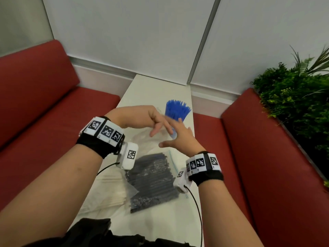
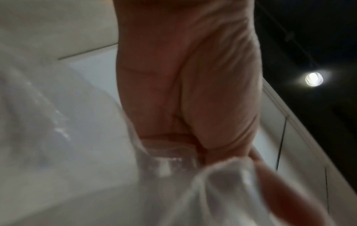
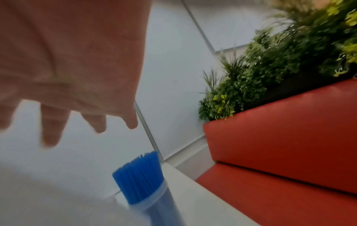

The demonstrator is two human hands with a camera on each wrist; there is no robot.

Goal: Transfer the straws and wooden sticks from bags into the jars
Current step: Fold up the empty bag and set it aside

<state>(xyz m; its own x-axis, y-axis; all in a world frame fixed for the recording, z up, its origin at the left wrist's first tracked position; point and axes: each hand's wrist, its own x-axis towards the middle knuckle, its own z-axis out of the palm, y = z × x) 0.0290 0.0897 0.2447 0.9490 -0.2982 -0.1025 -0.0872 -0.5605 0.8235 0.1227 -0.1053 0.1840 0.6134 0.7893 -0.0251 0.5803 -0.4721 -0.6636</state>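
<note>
dark straws [image 1: 151, 180] are lying bagged nearest, wooden sticks [image 1: 114, 191] just left of them. left hand [image 1: 142, 116] is pinching an empty clear bag [image 1: 142, 138], right hand [image 1: 179, 138] is hovering spread, holding nothing, before blue straws [image 1: 177, 110] standing in a jar [image 3: 164, 203]. best setting the bag aside clear of that jar.
</note>
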